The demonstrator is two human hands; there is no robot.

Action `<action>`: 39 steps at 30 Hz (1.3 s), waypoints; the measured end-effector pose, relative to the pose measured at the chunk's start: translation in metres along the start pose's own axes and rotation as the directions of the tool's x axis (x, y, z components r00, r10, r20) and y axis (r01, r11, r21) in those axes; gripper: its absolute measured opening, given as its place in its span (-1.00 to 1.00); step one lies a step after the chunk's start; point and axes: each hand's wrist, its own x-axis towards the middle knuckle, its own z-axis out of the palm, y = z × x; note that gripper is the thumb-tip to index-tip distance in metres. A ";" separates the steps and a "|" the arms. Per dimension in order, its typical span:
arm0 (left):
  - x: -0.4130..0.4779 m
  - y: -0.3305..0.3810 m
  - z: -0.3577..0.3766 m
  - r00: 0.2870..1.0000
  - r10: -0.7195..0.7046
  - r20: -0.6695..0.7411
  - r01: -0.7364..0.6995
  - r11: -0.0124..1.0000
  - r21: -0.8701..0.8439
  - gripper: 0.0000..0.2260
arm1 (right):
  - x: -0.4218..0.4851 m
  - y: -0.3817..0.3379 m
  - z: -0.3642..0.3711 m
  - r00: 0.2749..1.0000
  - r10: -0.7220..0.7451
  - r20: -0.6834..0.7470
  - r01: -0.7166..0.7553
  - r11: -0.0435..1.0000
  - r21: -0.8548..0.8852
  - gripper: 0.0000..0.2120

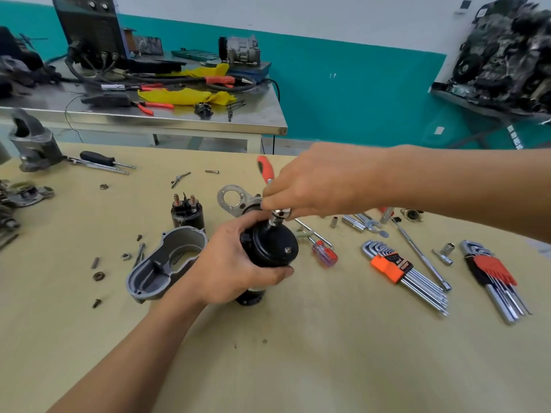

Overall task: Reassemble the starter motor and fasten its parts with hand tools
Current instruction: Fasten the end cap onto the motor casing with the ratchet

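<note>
A person's left hand [229, 263] is gripping the black starter motor body [268, 251] upright on the bench [298, 353], while the right hand [322, 186], just above it, is pinching a ratchet socket [277, 219] on an end-cap bolt. Any tilt is likely risking a slipped socket and a rounded bolt head.

— What did the pale wooden tabletop [328, 353] carry on its left side?
— A grey cast housing [167, 263] lay open side up. A black solenoid [187, 211] stood just behind it, and loose nuts and bolts [98, 275] were scattered beside them.
— And on the right?
— An orange-holder hex key set [396, 268] and a red-holder hex key set [492, 271] lay apart, with a long extension bar [423, 257] between them. A red-and-clear-handled screwdriver [323, 254] lay nearer the middle.
</note>
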 end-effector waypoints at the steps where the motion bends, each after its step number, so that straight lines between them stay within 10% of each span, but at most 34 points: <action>1: 0.000 0.002 0.001 1.000 0.010 0.008 -0.010 1.000 0.013 -0.43 | -0.002 0.000 -0.001 1.000 -0.018 -0.003 0.018 1.000 -0.019 -0.69; 8: -0.003 0.012 0.013 0.998 0.064 0.002 -0.064 0.998 0.024 -0.50 | -0.016 -0.014 0.010 0.916 0.318 0.243 -0.391 0.578 0.717 -0.48; 14: -0.002 0.012 0.023 0.999 0.030 -0.044 -0.031 0.999 -0.017 -0.44 | -0.029 -0.014 0.011 0.991 0.109 0.081 -0.111 0.994 0.022 -0.75; 16: -0.003 0.011 0.025 0.998 0.039 -0.052 -0.038 0.999 0.019 -0.45 | -0.030 -0.013 0.014 0.989 0.135 0.064 -0.142 0.982 0.124 -0.70; 18: -0.004 0.010 0.025 0.997 0.054 -0.053 -0.052 0.998 0.043 -0.46 | -0.028 -0.016 0.014 0.951 0.276 0.136 -0.305 0.785 0.539 -0.56; 21: -0.004 0.010 0.026 0.996 0.080 -0.044 -0.076 0.993 0.088 -0.46 | -0.028 -0.023 0.016 0.819 0.366 0.441 -0.537 0.222 0.814 -0.50; 22: -0.004 0.009 0.027 0.995 0.086 -0.042 -0.081 0.991 0.107 -0.46 | -0.028 -0.024 0.016 0.817 0.372 0.441 -0.541 0.230 0.809 -0.51; 26: -0.002 0.008 0.027 0.996 0.078 -0.050 -0.071 0.990 0.125 -0.47 | -0.031 -0.018 0.018 0.971 0.215 0.109 -0.232 0.955 0.185 -0.73; 28: -0.002 0.007 0.027 0.996 0.078 -0.041 -0.072 0.990 0.124 -0.47 | -0.032 -0.013 0.019 0.992 0.080 0.100 -0.070 0.993 -0.096 -0.85; 30: -0.002 0.006 0.027 0.995 0.088 -0.041 -0.082 0.989 0.125 -0.48 | -0.033 -0.012 0.025 0.995 0.088 0.045 -0.090 0.995 0.042 -0.81; 32: -0.003 0.006 0.028 0.994 0.098 -0.039 -0.092 0.988 0.124 -0.49 | -0.032 -0.016 0.024 0.960 0.264 0.090 -0.268 0.789 0.553 -0.62; 33: -0.002 0.006 0.029 0.994 0.101 -0.032 -0.097 0.988 0.122 -0.50 | -0.032 -0.018 0.025 0.917 0.332 0.222 -0.373 0.512 0.774 -0.56; 35: -0.001 0.007 0.030 0.993 0.118 -0.011 -0.116 0.985 0.131 -0.50 | -0.032 -0.025 0.023 0.803 0.323 0.500 -0.523 -0.020 0.852 -0.51; 36: -0.001 0.006 0.030 0.992 0.122 -0.004 -0.121 0.983 0.138 -0.49 | -0.032 -0.028 0.022 0.783 0.342 0.519 -0.533 -0.058 0.844 -0.50; 39: 0.000 0.004 0.028 0.994 0.104 -0.031 -0.099 0.986 0.134 -0.48 | -0.034 -0.031 0.028 0.898 0.409 0.161 -0.416 0.676 0.608 -0.57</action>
